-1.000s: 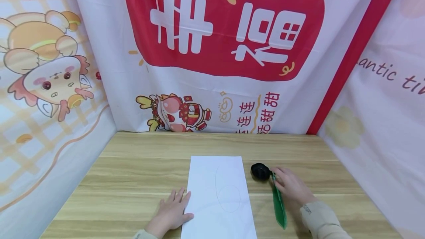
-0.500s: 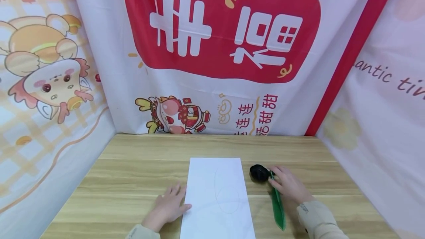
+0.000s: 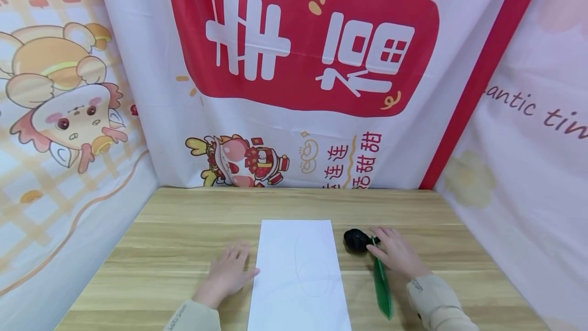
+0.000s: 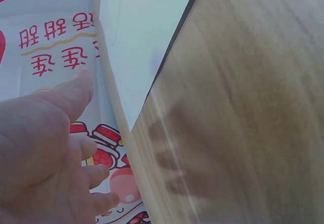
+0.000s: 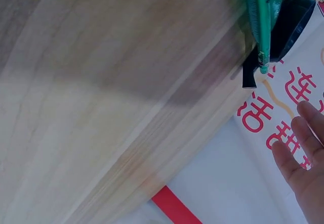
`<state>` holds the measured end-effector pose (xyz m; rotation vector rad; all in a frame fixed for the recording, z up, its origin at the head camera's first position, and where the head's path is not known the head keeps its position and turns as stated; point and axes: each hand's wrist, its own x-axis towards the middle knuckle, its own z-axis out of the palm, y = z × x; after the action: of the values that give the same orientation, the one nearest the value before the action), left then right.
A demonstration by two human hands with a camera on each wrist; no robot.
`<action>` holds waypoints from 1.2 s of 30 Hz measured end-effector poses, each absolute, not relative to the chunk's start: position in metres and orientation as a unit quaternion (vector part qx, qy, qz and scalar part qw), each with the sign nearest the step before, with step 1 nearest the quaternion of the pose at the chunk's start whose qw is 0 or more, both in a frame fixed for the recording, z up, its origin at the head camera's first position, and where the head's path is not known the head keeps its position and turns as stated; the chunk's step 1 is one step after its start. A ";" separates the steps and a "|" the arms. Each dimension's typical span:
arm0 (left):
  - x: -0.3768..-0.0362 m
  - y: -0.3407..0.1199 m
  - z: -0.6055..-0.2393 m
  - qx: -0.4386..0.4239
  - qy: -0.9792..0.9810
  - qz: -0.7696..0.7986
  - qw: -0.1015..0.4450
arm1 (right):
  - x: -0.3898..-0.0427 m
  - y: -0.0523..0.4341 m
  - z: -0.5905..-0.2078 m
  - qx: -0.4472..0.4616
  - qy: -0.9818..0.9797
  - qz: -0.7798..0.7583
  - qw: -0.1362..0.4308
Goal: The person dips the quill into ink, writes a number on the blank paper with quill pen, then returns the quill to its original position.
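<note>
A white sheet of paper (image 3: 298, 282) with faint pencilled ovals lies lengthwise on the wooden table (image 3: 184, 229). My left hand (image 3: 227, 272) is just left of the sheet's edge, fingers straight and spread; in the left wrist view the hand (image 4: 45, 148) hovers above the wood and casts a shadow beside the paper (image 4: 147, 36). To the right of the sheet lie a long green strip-like tool (image 3: 382, 290) and a small black round object (image 3: 354, 239). My right hand (image 3: 395, 255) is over the tool's far end, holding nothing. In the right wrist view its fingers (image 5: 304, 153) are straight, apart from the green tool (image 5: 260, 11) and the black object (image 5: 293, 24).
Printed cloth banners wall in the table at the back (image 3: 303, 65), on the left (image 3: 64, 132) and on the right (image 3: 519, 157). Bare wood stretches behind the paper and along the table's left part.
My left hand has slid left, off the paper's edge, and lifted slightly. My right hand has drawn back a little from the green tool, and its fingers have spread.
</note>
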<state>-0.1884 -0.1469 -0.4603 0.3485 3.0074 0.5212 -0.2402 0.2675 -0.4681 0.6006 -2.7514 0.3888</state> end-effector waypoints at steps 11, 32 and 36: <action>-0.205 -0.145 -0.448 0.085 0.980 0.178 0.003 | -0.251 0.262 -0.466 0.193 -0.958 0.132 0.168; -0.235 -0.142 -0.427 0.043 0.986 0.159 -0.002 | -0.258 0.235 -0.442 0.156 -0.970 0.133 0.127; -0.239 -0.140 -0.424 0.039 0.987 0.158 -0.002 | -0.259 0.229 -0.436 0.160 -0.970 0.136 0.120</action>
<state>-0.2385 -0.1404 -0.4237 0.1241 3.1042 0.4969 -0.2591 0.2292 -0.4364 0.4687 -2.8354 0.3974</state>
